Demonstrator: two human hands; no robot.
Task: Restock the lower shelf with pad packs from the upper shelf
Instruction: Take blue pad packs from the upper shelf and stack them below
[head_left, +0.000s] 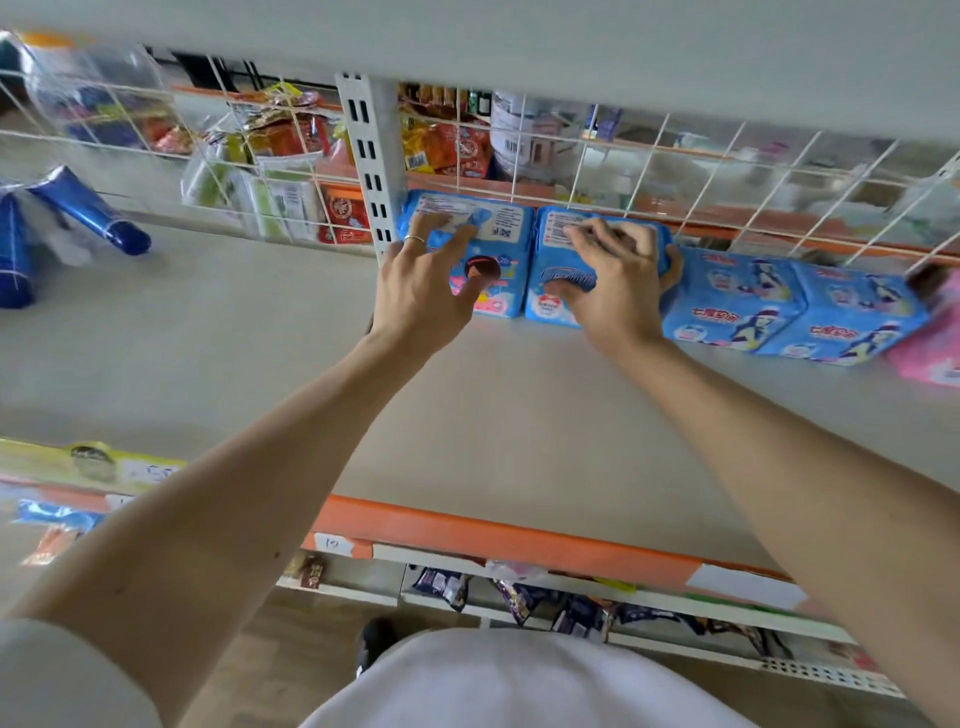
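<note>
Blue tubes (88, 208) lie far left on the shelf (467, 415). My left hand (421, 291) rests on the first pack (506, 244), fingers spread and straight. My right hand (618, 280) grips the second pack (548, 306) (thumb in front, fingers round its side). More packs (737, 301) follow, all against the back grid (675, 171).

Four pad packs (727, 296) stand in a row at the back of the shelf (467, 426), against the wire grid (675, 171). The left hand (421, 291) rests on the leftmost pack and the right hand (613, 280) grips the next (the two touch). Tubes (88, 213) lie far left.
</note>
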